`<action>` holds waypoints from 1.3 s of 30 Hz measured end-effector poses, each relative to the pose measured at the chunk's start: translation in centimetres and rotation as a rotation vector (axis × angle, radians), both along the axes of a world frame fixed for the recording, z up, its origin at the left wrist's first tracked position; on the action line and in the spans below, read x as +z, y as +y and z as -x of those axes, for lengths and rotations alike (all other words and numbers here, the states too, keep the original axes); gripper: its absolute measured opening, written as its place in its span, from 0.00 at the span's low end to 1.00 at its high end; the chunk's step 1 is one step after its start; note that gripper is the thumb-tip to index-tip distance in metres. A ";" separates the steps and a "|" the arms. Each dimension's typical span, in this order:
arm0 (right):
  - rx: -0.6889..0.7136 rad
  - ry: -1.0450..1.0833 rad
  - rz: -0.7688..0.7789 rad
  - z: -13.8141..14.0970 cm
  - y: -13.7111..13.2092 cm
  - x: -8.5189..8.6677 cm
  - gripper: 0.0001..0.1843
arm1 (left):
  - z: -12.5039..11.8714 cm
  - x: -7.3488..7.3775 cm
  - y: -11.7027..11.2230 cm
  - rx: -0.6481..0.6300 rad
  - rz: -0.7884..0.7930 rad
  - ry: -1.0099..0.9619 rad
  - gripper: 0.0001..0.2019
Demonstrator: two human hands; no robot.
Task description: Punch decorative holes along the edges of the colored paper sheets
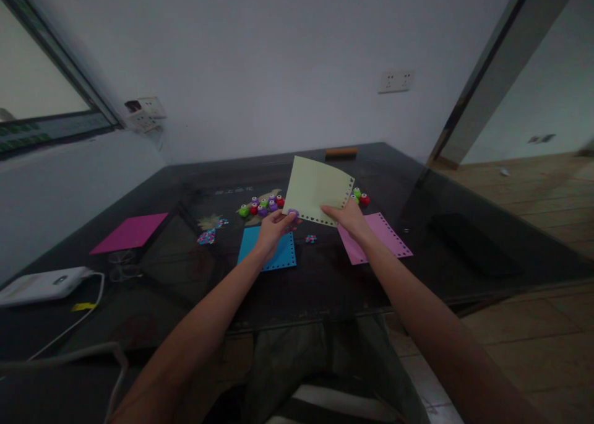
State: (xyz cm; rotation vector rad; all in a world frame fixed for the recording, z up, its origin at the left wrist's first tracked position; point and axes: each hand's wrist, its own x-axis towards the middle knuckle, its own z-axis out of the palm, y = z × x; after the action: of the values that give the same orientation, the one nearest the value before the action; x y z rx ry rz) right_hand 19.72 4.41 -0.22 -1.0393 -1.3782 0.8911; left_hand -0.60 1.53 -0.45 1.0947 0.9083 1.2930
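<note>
A pale yellow sheet of paper (315, 187) is raised above the table, with cut-out holes along its lower and right edges. My right hand (349, 216) grips its lower right part, thumb on top. At the lower left corner, my left hand (275, 226) is closed around a small purple craft punch (292, 213), which sits at the paper's edge. Below my left hand lies a blue sheet (283, 250), and under my right wrist a pink sheet (385, 238); both have holes along two edges. Small paper cut-outs (310, 239) lie between them.
Several coloured punches (263, 207) stand behind my left hand, and more punches (364, 199) behind the right. Cut-outs (206, 236) and a magenta sheet (130, 233) lie to the left. A white device (44, 286) with a cable is far left; a dark flat object (473, 243) lies right.
</note>
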 end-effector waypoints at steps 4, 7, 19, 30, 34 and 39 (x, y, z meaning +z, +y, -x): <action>0.020 0.021 0.024 -0.1 -0.2 0.2 0.30 | -0.1 0.1 0.0 0.003 -0.013 -0.011 0.16; 0.051 0.039 0.019 -0.2 -0.3 0.3 0.29 | 0.0 -0.2 0.2 -0.009 -0.029 -0.028 0.16; 0.056 -0.020 0.063 -1.2 -1.1 1.0 0.23 | -0.2 -0.3 -0.2 -0.118 -0.008 -0.027 0.15; 0.042 -0.009 0.209 -3.3 -4.3 0.0 0.19 | -1.0 -0.6 -1.3 -0.344 0.203 0.105 0.12; 0.014 -0.014 0.256 -3.3 -4.3 -0.5 0.19 | -1.0 -0.6 -1.3 -0.338 0.226 0.193 0.13; 0.026 -0.031 0.249 -3.4 -4.2 -0.7 0.17 | -1.1 -0.7 -1.3 -0.335 0.217 0.265 0.15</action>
State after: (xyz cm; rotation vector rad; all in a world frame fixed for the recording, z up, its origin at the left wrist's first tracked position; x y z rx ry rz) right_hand 23.16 0.21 -0.88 -1.2294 -1.3320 1.0897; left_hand 0.50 0.23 -1.11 1.2025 0.9853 0.7683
